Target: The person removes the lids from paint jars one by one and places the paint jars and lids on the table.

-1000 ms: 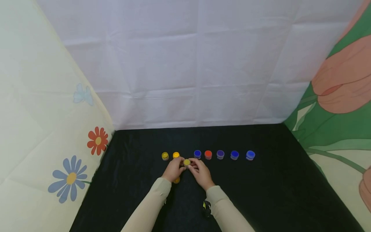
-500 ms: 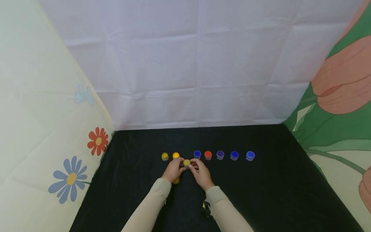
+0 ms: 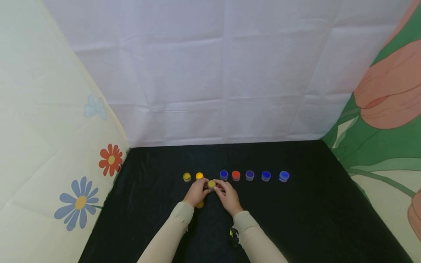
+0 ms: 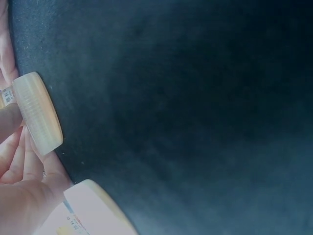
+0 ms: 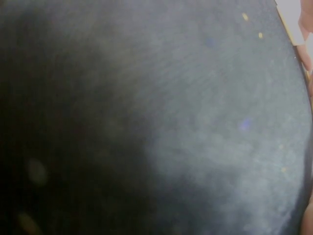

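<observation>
Both hands meet in the middle of the head view around a small paint pot (image 3: 211,184) with a dull yellow lid. My left hand (image 3: 196,193) grips the pot from the left, and my right hand (image 3: 227,196) pinches it from the right. Up close in the left wrist view, the pot's lid (image 4: 38,113) shows a ridged, clear side, with left fingers (image 4: 32,164) below it. An orange-lidded pot (image 3: 200,205) is partly hidden under the left wrist. Only slivers of fingers show at the right edge of the right wrist view.
Along the back stand a mustard-lidded pot (image 3: 187,177), a yellow-orange one (image 3: 199,176), a red one (image 3: 236,175) and several blue or purple ones, such as the rightmost blue pot (image 3: 284,176). Black cloth (image 3: 312,219) covers the table; a white sheet (image 3: 223,91) hangs behind.
</observation>
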Tool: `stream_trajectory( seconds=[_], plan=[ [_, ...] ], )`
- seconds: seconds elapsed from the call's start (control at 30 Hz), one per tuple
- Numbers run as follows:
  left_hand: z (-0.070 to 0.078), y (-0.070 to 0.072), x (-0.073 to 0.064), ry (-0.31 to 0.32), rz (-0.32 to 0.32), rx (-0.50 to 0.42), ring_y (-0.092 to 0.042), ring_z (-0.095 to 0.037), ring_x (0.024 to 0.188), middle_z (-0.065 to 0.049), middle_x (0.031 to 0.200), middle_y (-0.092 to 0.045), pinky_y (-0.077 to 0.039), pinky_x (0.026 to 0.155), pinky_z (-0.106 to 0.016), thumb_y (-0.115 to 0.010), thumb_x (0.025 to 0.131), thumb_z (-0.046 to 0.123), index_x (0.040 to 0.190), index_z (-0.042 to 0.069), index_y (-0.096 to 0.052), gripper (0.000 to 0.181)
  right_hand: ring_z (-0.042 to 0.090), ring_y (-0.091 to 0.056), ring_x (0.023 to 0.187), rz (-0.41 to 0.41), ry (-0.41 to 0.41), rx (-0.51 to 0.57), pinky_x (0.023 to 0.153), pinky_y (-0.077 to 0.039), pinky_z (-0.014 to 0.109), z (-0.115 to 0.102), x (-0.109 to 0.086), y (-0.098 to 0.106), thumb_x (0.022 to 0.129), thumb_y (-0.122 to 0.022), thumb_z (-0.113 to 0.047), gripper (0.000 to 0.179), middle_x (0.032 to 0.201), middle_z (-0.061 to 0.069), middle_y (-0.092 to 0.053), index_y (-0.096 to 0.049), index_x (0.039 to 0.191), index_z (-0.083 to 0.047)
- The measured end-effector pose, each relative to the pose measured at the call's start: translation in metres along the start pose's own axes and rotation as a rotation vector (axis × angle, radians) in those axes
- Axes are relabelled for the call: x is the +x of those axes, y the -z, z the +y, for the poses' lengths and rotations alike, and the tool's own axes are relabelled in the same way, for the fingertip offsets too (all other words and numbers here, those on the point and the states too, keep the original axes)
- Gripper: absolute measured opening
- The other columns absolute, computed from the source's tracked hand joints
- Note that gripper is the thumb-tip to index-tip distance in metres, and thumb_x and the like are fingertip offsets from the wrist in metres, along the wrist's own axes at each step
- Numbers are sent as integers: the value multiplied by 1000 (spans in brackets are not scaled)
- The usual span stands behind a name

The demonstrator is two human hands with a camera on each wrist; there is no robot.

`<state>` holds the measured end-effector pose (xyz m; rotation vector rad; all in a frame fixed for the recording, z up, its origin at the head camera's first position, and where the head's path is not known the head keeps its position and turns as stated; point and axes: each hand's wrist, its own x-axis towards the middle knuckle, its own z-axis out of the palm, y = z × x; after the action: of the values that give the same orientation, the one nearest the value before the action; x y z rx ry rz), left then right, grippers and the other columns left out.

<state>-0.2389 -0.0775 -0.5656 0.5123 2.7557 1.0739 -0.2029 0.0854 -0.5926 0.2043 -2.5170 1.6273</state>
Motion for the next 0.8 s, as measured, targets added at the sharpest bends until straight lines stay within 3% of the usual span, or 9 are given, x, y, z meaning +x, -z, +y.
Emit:
stream_trajectory(
  seconds=[0.27, 0.8],
  plan=[
    [0, 0, 0, 15, -12, -3, -66, -25, 97, -10, 106, -68, -55, 87, -44, -71, 94, 3, 116, 1, -64, 24, 24, -66, 96, -10, -67, 69, 86, -57, 40, -2, 1, 0, 98, -69, -15, 29, 109, 11, -66, -61, 123, -4],
    [-1, -1, 1, 8, -5, 5, -66, -26, 97, -11, 105, -68, -55, 88, -44, -72, 93, 3, 115, 1, -64, 23, 26, -66, 98, -6, -34, 26, 87, -57, 42, -3, 0, 0, 99, -66, -13, 31, 110, 11, -63, -63, 129, -6]
  ],
)
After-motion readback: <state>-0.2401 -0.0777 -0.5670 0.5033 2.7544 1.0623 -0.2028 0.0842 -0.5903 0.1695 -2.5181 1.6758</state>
